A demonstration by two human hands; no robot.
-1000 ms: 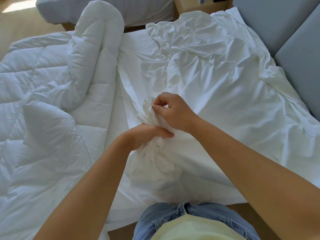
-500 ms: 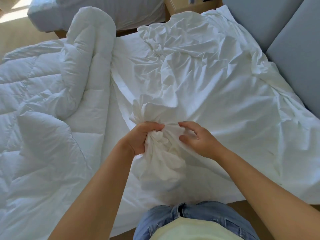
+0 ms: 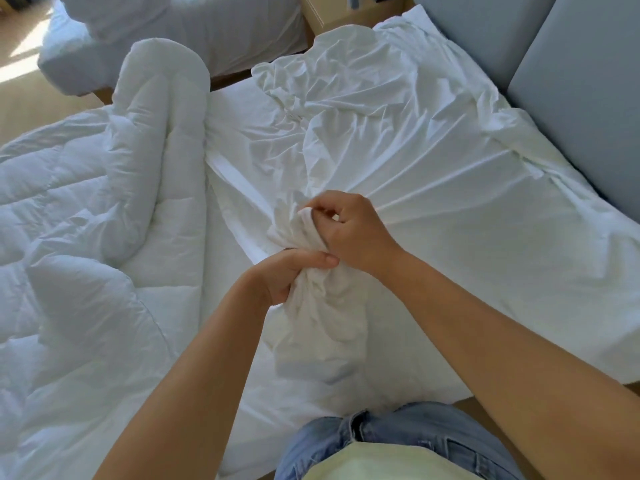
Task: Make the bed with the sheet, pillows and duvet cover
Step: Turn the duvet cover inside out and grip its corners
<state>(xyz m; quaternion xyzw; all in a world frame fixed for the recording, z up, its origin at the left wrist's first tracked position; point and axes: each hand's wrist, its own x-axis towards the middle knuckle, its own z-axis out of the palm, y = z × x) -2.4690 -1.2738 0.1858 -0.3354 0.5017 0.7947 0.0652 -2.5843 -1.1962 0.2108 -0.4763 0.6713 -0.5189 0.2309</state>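
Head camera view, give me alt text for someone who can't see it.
Both hands, left hand and right hand, bunch up a wrinkled white duvet cover on a bed. A quilted white duvet lies heaped to the left.

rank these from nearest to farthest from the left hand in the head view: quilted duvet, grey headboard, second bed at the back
Measured from the left hand:
1. Quilted duvet, heaped just to the hand's left on the bed.
2. Grey headboard, far right, beyond the crumpled cover.
3. Second bed, top left, across the floor.
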